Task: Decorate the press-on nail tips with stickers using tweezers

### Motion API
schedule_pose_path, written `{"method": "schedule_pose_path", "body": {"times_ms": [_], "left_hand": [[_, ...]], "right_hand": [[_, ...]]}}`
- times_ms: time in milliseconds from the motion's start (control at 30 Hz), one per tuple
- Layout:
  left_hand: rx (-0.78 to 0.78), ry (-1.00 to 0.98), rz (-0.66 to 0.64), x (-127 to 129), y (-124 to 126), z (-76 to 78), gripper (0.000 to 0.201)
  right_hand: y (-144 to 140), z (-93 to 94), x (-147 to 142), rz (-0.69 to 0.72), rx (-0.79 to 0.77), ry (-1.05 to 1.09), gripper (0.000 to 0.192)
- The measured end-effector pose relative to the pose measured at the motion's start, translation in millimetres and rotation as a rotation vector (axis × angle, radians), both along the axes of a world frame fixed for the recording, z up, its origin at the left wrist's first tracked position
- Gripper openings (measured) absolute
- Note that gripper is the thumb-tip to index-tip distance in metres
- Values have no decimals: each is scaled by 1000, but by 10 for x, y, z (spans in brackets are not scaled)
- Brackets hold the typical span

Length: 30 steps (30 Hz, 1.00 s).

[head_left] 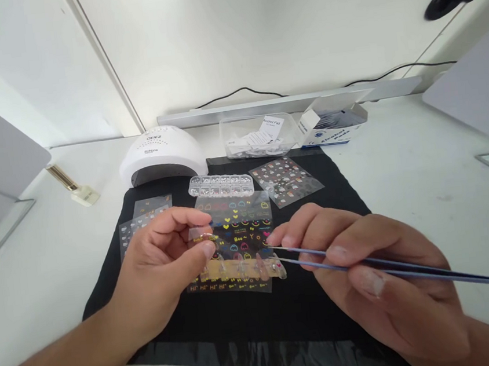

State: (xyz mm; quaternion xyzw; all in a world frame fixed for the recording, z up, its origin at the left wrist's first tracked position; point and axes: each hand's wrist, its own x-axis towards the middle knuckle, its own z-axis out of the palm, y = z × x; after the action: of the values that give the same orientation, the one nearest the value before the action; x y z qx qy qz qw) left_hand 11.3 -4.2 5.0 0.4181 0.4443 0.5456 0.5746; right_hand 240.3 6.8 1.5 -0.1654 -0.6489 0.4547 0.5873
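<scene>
My left hand [161,261] pinches the left edge of a clear nail sticker sheet [241,236] between thumb and fingers. Colourful ghosts, hearts, smiles and "Boo~" lettering cover it. In my right hand [368,275] are blue tweezers [322,257], their slightly parted tips close to the sheet's right edge; whether they grip a sticker is too small to tell. Just below is a tan strip [236,270] bearing several clear nail tips, one with a small pink mark at the right end. Another printed sheet [238,285] lies beneath on the black mat [242,329].
Behind the hands are a clear rhinestone case [221,186], a white nail lamp [160,154], a plastic tub [261,137] of packets and an alcohol pad box [332,124]. More sticker sheets [287,181] flank the case. A polish bottle [82,193] lies left.
</scene>
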Motion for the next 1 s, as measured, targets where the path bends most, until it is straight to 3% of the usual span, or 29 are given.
{"method": "schedule_pose_path", "body": {"times_ms": [600, 867, 1000], "left_hand": [[127, 122, 21, 56, -54, 35, 21], [347, 253, -50, 29, -31, 11, 29], [285, 215, -125, 27, -40, -7, 36]], "right_hand": [[-8, 36, 13, -51, 165, -145, 27], [1, 57, 38, -59, 220, -211, 36], [1, 48, 32, -36, 234, -230, 37]]}}
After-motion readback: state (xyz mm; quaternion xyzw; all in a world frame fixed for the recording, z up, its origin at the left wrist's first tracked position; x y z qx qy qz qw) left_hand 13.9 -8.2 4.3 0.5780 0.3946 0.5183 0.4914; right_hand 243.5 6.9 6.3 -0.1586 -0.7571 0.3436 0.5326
